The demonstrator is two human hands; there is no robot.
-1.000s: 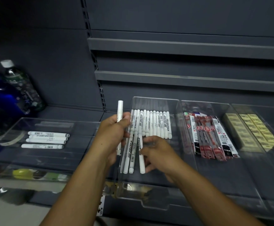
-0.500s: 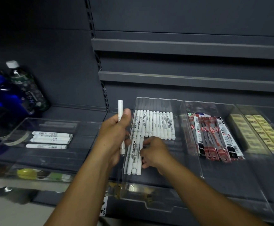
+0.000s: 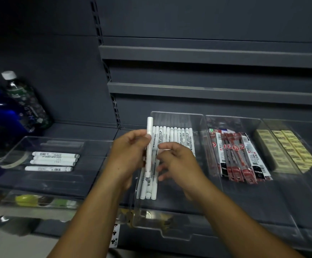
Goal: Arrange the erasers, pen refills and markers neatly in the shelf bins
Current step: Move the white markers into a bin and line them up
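Here, the left hand [image 3: 128, 154] grips an upright marker [image 3: 149, 144]; the relaxed, empty right hand [image 3: 178, 162] partly hides the binned markers [image 3: 178, 136].

The one camera rides on my head (wide-angle), facing forward and down at the clear bins [image 3: 177, 117], close above my left hand [image 3: 131, 155] and right hand [image 3: 179, 161].

You are viewing a dim scene; the top-left corner is fading to black. Glare is glinting off the clear bin fronts [image 3: 170, 230]; the shelf rails [image 3: 207, 54] are bowing.
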